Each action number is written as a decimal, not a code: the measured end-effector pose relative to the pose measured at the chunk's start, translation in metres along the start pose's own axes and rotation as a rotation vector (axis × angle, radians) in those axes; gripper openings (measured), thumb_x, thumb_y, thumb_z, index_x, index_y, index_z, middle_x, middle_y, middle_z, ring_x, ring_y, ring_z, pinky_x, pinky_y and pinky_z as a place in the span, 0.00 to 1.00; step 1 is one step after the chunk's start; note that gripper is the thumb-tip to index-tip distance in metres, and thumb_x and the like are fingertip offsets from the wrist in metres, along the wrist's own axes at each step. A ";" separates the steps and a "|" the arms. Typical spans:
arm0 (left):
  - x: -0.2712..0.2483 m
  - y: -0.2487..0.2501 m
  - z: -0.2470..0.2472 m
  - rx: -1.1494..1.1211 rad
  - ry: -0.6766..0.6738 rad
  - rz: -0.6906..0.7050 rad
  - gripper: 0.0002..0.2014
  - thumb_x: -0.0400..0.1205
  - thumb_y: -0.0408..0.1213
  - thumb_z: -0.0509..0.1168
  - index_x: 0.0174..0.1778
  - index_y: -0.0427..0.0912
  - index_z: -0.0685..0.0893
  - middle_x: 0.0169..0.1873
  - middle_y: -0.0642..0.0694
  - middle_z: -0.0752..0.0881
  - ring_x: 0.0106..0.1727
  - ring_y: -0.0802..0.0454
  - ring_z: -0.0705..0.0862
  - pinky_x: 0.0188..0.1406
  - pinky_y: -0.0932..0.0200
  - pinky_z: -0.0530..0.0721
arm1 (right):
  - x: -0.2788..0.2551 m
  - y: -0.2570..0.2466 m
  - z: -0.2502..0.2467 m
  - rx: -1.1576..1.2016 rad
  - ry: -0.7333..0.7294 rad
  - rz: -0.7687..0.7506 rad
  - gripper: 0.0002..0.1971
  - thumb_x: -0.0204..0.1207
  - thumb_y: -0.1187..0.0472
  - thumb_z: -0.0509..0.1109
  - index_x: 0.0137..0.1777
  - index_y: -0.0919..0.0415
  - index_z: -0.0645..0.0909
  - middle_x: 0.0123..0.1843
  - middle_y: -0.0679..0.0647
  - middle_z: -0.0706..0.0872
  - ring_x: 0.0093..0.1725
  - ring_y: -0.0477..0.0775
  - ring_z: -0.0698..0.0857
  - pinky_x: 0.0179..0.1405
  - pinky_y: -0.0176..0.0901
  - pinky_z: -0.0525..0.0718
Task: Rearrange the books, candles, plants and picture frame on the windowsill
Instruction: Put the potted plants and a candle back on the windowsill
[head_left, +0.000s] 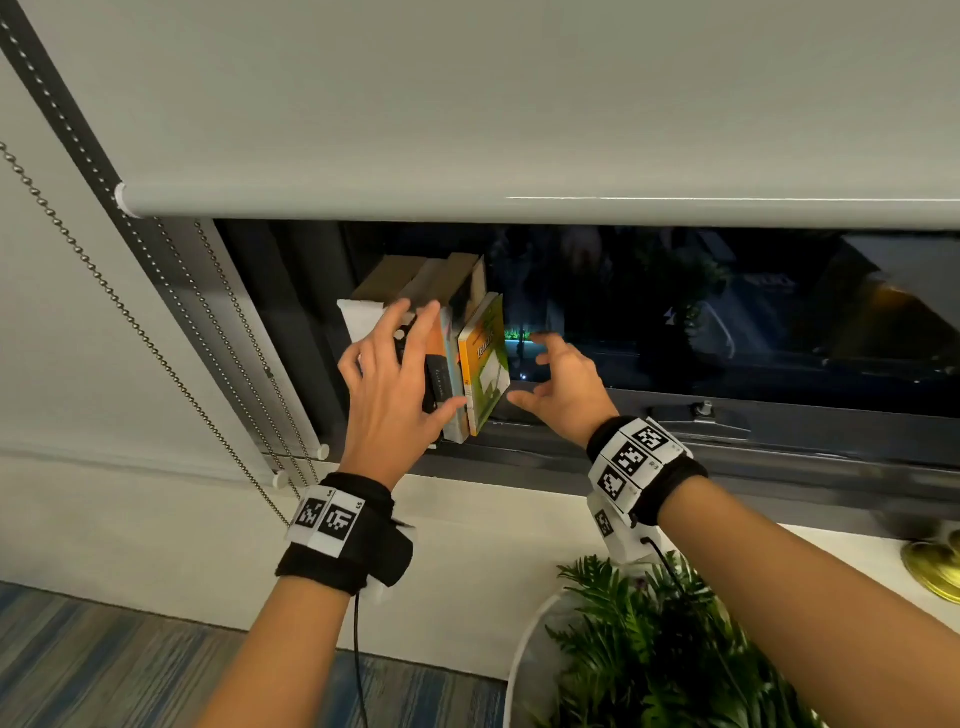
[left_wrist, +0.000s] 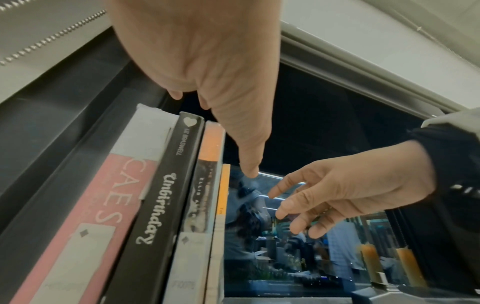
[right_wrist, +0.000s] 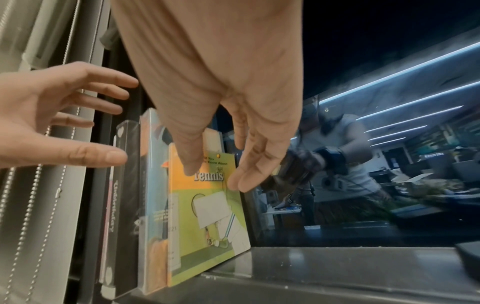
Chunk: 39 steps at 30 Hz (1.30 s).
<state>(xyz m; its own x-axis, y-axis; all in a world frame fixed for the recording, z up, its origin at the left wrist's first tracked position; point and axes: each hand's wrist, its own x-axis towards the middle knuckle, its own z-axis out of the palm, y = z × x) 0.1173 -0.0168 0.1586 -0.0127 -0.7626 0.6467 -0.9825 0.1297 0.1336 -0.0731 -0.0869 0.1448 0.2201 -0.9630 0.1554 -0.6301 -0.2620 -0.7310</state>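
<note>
- Even indoor light; blind (head_left: 467, 104) bright, its bottom bar glaring
- Window glass (head_left: 727, 312) dark, mirroring ceiling strip lights
- Wrist views bend at edges; fingers (right_wrist: 241, 181) motion-blurred

Roller blind (head_left: 467, 104): pale grey, drawn most of the way down, filling the upper part of the head view; its bottom bar runs across the middle of the frame.
Bead chains (head_left: 171, 322): metal, hanging in loops at the left of the frame, ending in small white weights (head_left: 323, 451) near the dark window frame (head_left: 779, 441).
Window glass (head_left: 727, 312): dark, with reflections of indoor lights.
Wall (head_left: 62, 364): off-white, left of frame.
Carpet (head_left: 130, 670): blue and grey stripes, lower left.
Brass-coloured object (head_left: 935, 569): rounded base only, cut off at the right edge.
</note>
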 end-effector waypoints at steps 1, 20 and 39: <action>-0.002 0.004 -0.001 -0.014 0.006 0.009 0.49 0.66 0.53 0.79 0.80 0.47 0.61 0.76 0.39 0.62 0.75 0.42 0.65 0.70 0.41 0.62 | -0.005 0.000 -0.005 -0.003 0.004 0.008 0.35 0.70 0.58 0.78 0.75 0.54 0.66 0.67 0.57 0.78 0.42 0.48 0.84 0.54 0.46 0.85; -0.100 0.159 -0.014 -0.317 -0.293 0.322 0.18 0.77 0.37 0.66 0.63 0.43 0.77 0.58 0.46 0.75 0.58 0.46 0.77 0.54 0.47 0.74 | -0.161 0.030 -0.120 0.038 0.100 -0.037 0.05 0.72 0.68 0.67 0.42 0.64 0.84 0.30 0.57 0.89 0.29 0.43 0.88 0.37 0.34 0.88; -0.243 0.286 -0.005 -0.109 -1.044 0.471 0.48 0.66 0.73 0.66 0.77 0.48 0.66 0.72 0.45 0.71 0.69 0.44 0.71 0.70 0.41 0.66 | -0.342 0.129 -0.154 -0.133 -0.084 -0.007 0.15 0.76 0.54 0.71 0.30 0.56 0.76 0.25 0.45 0.76 0.26 0.41 0.73 0.29 0.35 0.71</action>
<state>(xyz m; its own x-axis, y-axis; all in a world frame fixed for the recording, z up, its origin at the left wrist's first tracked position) -0.1599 0.2088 0.0433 -0.5723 -0.7704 -0.2809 -0.8186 0.5568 0.1408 -0.3447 0.1988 0.0995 0.2831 -0.9538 0.1002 -0.7204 -0.2804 -0.6343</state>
